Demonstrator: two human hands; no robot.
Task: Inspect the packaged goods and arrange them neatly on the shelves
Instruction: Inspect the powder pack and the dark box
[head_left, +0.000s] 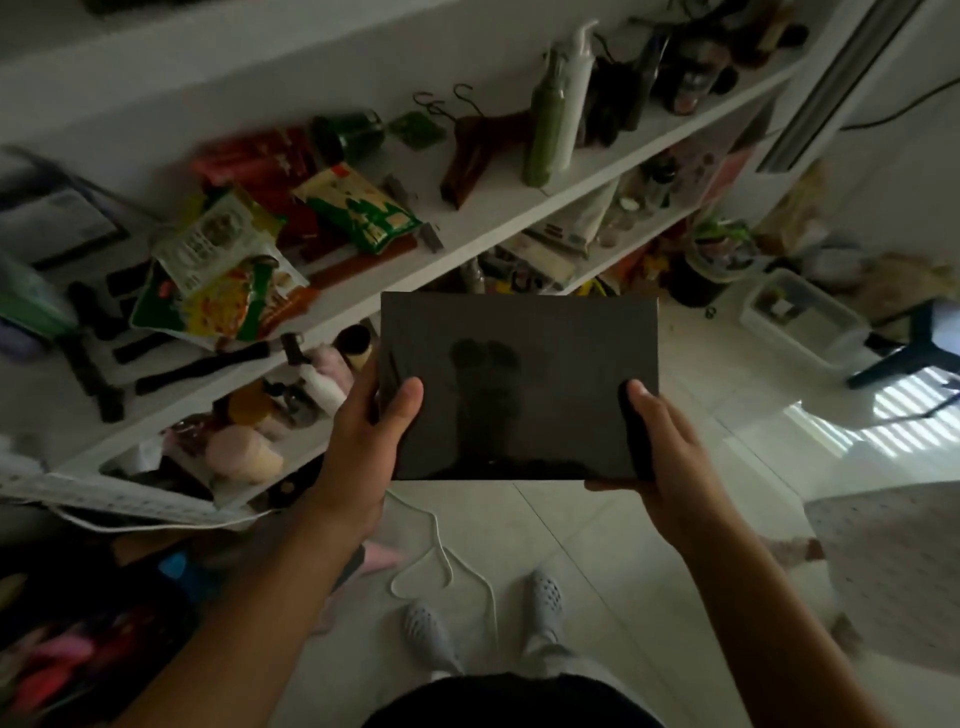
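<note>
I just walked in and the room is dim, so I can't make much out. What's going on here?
A person stands by white shelves, holding a flat dark box in both hands: the left hand grips its left edge, the right hand its lower right corner, thumbs on top. The box is in the air, not yet on a shelf. On the shelf to the left snack packets lie in a loose heap, and tall bottles stand further along.

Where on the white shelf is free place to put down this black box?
Bare shelf shows at the front edge between the wooden hangers and the green bottle. It is crowded at the snack packets and beyond the white pump bottle.
</note>
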